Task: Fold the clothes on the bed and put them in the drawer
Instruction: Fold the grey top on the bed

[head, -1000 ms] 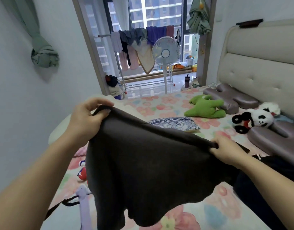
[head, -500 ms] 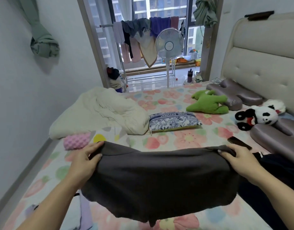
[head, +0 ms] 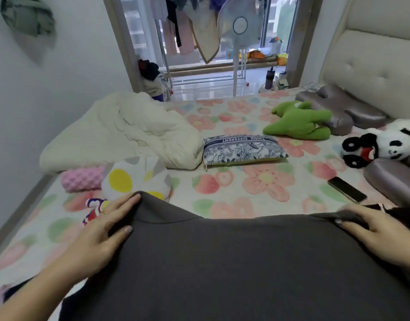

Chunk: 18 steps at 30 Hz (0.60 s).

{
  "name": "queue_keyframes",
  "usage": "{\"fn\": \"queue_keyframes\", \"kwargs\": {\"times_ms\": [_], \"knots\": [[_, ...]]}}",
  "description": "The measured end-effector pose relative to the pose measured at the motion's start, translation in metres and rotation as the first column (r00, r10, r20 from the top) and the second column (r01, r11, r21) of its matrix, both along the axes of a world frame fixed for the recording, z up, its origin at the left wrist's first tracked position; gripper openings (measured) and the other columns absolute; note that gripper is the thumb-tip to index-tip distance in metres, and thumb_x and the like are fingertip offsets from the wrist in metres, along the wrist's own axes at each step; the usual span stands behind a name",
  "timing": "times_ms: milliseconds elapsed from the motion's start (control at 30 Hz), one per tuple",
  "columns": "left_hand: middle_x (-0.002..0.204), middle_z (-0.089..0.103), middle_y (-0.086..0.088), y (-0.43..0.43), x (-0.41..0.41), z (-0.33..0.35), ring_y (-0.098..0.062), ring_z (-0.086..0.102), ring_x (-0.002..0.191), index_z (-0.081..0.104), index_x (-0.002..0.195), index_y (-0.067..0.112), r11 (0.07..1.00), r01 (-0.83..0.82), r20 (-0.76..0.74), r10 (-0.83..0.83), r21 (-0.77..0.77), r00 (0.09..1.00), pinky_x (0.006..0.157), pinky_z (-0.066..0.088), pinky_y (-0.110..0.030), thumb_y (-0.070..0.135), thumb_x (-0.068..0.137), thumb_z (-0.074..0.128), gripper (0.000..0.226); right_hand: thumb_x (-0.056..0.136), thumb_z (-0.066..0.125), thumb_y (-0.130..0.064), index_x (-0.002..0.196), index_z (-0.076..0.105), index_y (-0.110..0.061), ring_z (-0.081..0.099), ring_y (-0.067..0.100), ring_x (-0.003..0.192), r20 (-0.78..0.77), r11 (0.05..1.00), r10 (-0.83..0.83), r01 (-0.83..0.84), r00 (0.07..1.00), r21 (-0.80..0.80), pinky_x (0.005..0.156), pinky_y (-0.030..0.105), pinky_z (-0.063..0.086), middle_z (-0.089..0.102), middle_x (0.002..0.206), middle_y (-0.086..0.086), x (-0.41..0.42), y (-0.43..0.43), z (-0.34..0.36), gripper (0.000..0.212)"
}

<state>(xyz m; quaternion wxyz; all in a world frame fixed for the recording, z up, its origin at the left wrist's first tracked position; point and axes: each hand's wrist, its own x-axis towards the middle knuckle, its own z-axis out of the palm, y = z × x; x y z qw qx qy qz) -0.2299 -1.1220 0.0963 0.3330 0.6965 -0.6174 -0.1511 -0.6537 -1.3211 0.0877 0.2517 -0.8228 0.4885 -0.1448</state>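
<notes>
Grey garment (head: 234, 262) stretches across the lower frame over the bed (head: 257, 188), its long axis running left to right. Your left hand (head: 102, 230) pinches its upper-left corner and your right hand (head: 375, 230) grips the upper-right, both equally near.

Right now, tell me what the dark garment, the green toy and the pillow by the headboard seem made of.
Dark grey garment: soft matte knit, likely cotton jersey or fleece; it drapes without shine. Green toy: fuzzy plush, pile visible at its edges. Mauve pillow: smooth satin-like cover, perhaps silk or polyester; it shows glossy highlights.
</notes>
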Motion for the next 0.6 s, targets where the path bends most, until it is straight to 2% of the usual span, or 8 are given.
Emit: {"fn": "queue_keyframes", "kwargs": {"times_ms": [67, 133, 233, 300, 367, 433, 533, 600], "knots": [[0.14, 0.035, 0.017, -0.04, 0.011, -0.077, -0.002, 0.033, 0.132, 0.035, 0.135, 0.029, 0.993, -0.098, 0.056, 0.094, 0.071, 0.994, 0.104, 0.015, -0.003, -0.012, 0.083, 0.054, 0.068, 0.087, 0.061, -0.018, 0.078, 0.059, -0.034, 0.064, 0.018, 0.079, -0.035, 0.997, -0.071, 0.071, 0.997, -0.009, 0.062, 0.028, 0.043, 0.07, 0.078, -0.008, 0.023, -0.025, -0.071, 0.018], [0.151, 0.025, 0.003, -0.069, 0.016, -0.153, -0.021, 0.034, 0.135, 0.021, 0.145, 0.019, 0.963, -0.206, 0.109, 0.189, 0.173, 0.976, 0.107, 0.025, -0.021, -0.003, 0.087, 0.053, 0.07, 0.089, 0.056, -0.025, 0.1, 0.06, -0.024, 0.061, 0.036, 0.094, -0.135, 0.983, -0.178, 0.181, 0.975, 0.007, 0.071, 0.037, 0.046, 0.069, 0.1, 0.011, 0.044, -0.039, -0.14, 0.011], [0.156, -0.013, -0.008, -0.072, 0.004, -0.273, -0.033, 0.028, 0.137, -0.007, 0.146, 0.033, 0.805, -0.347, 0.283, 0.232, 0.481, 0.931, 0.102, 0.034, -0.04, 0.028, 0.092, 0.052, 0.08, 0.089, 0.053, -0.043, 0.137, 0.034, -0.022, 0.048, 0.039, 0.117, -0.404, 0.949, -0.244, 0.302, 0.882, 0.085, 0.093, 0.044, 0.041, 0.049, 0.129, 0.02, 0.064, -0.033, -0.246, 0.056], [0.154, -0.021, -0.01, -0.047, -0.02, -0.34, -0.034, 0.003, 0.143, -0.019, 0.14, 0.04, 0.731, -0.372, 0.339, 0.203, 0.572, 0.919, 0.112, 0.017, -0.047, 0.043, 0.093, 0.043, 0.078, 0.088, 0.047, -0.05, 0.143, 0.019, -0.028, 0.037, 0.039, 0.126, -0.481, 0.913, -0.278, 0.384, 0.831, 0.135, 0.103, 0.048, 0.032, 0.036, 0.138, 0.02, 0.069, -0.008, -0.304, 0.066], [0.155, -0.019, -0.009, -0.016, -0.046, -0.383, -0.031, -0.01, 0.143, -0.023, 0.136, 0.041, 0.727, -0.403, 0.337, 0.246, 0.556, 0.909, 0.114, 0.005, -0.05, 0.05, 0.093, 0.035, 0.073, 0.088, 0.039, -0.057, 0.144, 0.009, -0.036, 0.024, 0.036, 0.135, -0.484, 0.883, -0.314, 0.439, 0.817, 0.168, 0.107, 0.051, 0.023, 0.021, 0.148, 0.016, 0.068, 0.023, -0.349, 0.066], [0.156, -0.009, -0.016, 0.009, -0.061, -0.402, -0.033, -0.007, 0.143, -0.009, 0.143, 0.037, 0.714, -0.517, 0.336, 0.396, 0.473, 0.855, 0.114, 0.002, -0.05, 0.055, 0.092, 0.035, 0.07, 0.084, 0.038, -0.065, 0.143, 0.006, -0.039, 0.014, 0.033, 0.139, -0.47, 0.845, -0.406, 0.518, 0.784, 0.134, 0.108, 0.054, 0.018, 0.013, 0.152, 0.012, 0.059, 0.046, -0.374, 0.072], [0.151, 0.013, -0.028, 0.037, -0.057, -0.4, -0.039, 0.011, 0.14, 0.013, 0.148, 0.02, 0.611, -0.69, 0.251, 0.651, 0.387, 0.717, 0.113, 0.011, -0.049, 0.053, 0.084, 0.042, 0.078, 0.07, 0.048, -0.075, 0.142, 0.019, -0.026, 0.024, 0.038, 0.132, -0.417, 0.667, -0.654, 0.741, 0.631, 0.077, 0.103, 0.059, 0.022, 0.025, 0.145, 0.019, 0.03, 0.061, -0.384, 0.093], [0.139, 0.033, -0.031, 0.048, -0.042, -0.394, -0.042, 0.027, 0.13, 0.024, 0.144, 0.007, 0.561, -0.721, 0.116, 0.751, 0.407, 0.65, 0.11, 0.023, -0.046, 0.053, 0.075, 0.046, 0.086, 0.067, 0.056, -0.071, 0.133, 0.039, -0.011, 0.039, 0.043, 0.122, -0.426, 0.632, -0.674, 0.77, 0.603, 0.089, 0.098, 0.057, 0.033, 0.043, 0.133, 0.025, 0.006, 0.064, -0.383, 0.091]]}}
